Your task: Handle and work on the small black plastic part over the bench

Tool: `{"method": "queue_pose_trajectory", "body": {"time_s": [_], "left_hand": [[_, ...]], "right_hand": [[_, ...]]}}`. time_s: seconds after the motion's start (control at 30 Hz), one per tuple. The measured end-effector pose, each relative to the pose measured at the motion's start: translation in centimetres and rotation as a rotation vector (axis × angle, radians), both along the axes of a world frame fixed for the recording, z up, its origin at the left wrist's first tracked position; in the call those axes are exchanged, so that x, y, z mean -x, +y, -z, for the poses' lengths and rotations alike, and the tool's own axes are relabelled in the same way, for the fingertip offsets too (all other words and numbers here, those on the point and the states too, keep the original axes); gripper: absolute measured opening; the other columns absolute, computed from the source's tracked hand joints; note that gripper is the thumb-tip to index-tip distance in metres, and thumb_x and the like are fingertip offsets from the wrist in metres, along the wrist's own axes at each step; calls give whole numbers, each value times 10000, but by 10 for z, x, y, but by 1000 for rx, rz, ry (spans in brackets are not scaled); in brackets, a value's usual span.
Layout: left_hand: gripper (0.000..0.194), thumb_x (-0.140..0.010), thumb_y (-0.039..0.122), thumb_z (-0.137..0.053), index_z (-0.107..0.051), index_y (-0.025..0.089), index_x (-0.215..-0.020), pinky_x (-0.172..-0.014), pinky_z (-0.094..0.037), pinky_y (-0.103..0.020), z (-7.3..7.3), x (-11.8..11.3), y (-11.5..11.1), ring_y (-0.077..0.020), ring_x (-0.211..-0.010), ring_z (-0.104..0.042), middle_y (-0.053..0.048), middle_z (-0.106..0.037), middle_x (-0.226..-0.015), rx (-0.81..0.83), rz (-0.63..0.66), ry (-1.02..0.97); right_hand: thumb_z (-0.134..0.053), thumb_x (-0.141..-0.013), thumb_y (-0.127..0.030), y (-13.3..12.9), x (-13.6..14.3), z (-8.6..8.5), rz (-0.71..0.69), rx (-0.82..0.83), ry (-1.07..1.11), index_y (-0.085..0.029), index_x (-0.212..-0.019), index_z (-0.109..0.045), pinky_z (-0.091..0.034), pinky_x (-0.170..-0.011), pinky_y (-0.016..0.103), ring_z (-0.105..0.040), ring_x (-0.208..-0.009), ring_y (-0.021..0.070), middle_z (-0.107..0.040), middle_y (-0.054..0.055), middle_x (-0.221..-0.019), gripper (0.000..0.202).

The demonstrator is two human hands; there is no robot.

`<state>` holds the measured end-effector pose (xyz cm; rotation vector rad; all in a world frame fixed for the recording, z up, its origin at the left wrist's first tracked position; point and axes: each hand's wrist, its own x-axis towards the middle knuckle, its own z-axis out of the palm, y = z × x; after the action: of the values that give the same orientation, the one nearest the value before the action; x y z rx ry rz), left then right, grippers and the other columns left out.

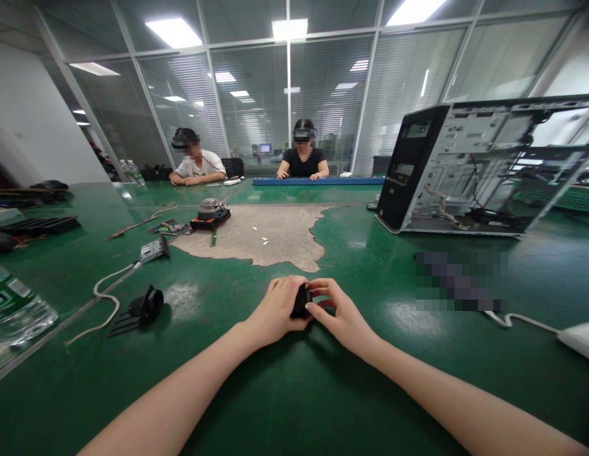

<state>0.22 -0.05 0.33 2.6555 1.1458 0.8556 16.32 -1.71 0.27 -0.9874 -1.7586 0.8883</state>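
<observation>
Near the middle of the green table, a small black boxy part is held between my two hands; its exact kind is hard to make out. My left hand wraps round its left side with the fingers closed. From the right, my right hand grips it with thumb and fingertips. Much of the part is hidden behind my fingers. To the left of my hands lies a black plastic piece with a round end and thin prongs.
An open computer tower stands at the right. Beyond my hands lies a ragged brown sheet with a fan cooler on it. A water bottle is at left, a white plug-like block at right. Two people sit across the table.
</observation>
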Motion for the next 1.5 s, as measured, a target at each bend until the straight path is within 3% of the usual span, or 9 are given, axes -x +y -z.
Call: {"method": "queue_pose_trajectory", "body": {"time_s": [0.27, 0.43, 0.67, 0.9, 1.2, 1.5], "left_hand": [[573, -608, 202, -611, -312, 209, -1097, -880, -300, -374, 0, 1, 0, -210, -978, -456, -43, -484, -1033, -7, 7, 7], [541, -637, 231, -605, -317, 210, -1095, -876, -305, -372, -1, 1, -1, -209, -974, -458, -44, -485, -1025, -12, 14, 7], [548, -630, 232, -610, -319, 208, -1093, -876, -305, -374, 1, 0, 1, -212, -973, -456, -44, -483, -1027, -12, 5, 15], [537, -639, 237, -598, -314, 209, -1093, -868, -310, -371, 1, 1, 0, -209, -967, -459, -44, -482, -1025, -26, 10, 12], [533, -632, 229, -600, -323, 208, -1087, -870, -306, -367, 2, 0, 1, -207, -964, -458, -40, -486, -1016, -16, 5, 8], [546, -629, 233, -602, -316, 205, -1093, -869, -309, -372, 0, 0, 1, -209, -969, -459, -46, -484, -1019, -24, 10, 7]], "right_hand": [[-505, -748, -196, 0, -1, 1, -97, 12, 69, -220, -909, -482, -492, -756, 281, -516, -911, 141, -495, 15, -928, 165], [-501, -761, -227, 2, -1, 3, -57, 21, 59, -205, -899, -488, -498, -708, 273, -525, -904, 151, -504, 29, -927, 141], [-506, -752, -240, 4, 0, 3, -91, 170, 62, -188, -960, -464, -502, -705, 293, -543, -845, 143, -521, 45, -949, 219], [-521, -743, -224, 2, -2, 3, -46, 7, 47, -204, -896, -504, -489, -703, 270, -524, -909, 157, -512, 32, -937, 156], [-520, -745, -246, 5, 0, 2, -80, 170, 49, -189, -967, -465, -498, -716, 296, -547, -838, 143, -531, 43, -939, 236], [-517, -750, -221, 1, -1, 2, -64, 20, 49, -201, -903, -498, -496, -719, 270, -525, -906, 150, -508, 28, -933, 155]]}}
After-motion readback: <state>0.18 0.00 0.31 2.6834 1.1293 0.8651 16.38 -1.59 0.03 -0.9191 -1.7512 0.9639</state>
